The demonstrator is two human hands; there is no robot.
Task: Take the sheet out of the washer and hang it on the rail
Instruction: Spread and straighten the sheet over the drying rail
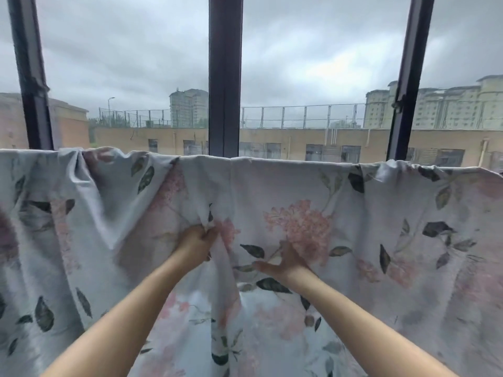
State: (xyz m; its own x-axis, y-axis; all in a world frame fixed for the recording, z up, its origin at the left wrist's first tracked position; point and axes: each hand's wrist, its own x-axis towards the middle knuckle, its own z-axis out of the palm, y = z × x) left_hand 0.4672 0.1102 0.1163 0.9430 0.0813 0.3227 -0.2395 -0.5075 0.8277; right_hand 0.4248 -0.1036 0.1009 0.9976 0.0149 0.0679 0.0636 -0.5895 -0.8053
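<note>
Floral sheet draped over the rail just below the foot of the central window post, the rail itself hidden under the top fold. Long axis horizontal, stretching well past the post on both sides to the edges of view; short axis hanging straight down. Top edge bunched into pleats left of the post and again far right of it, flatter directly right of the post. Left hand below the post and slightly left, fingers clenched round a gathered ridge of the cloth, creases fanning up from the grip towards the post's foot. Right hand below and right of the post, fingers spread and released, laid against a pink blossom print, grasping nothing. Beyond the post, grey sky, a fenced rooftop and pale apartment blocks.
</note>
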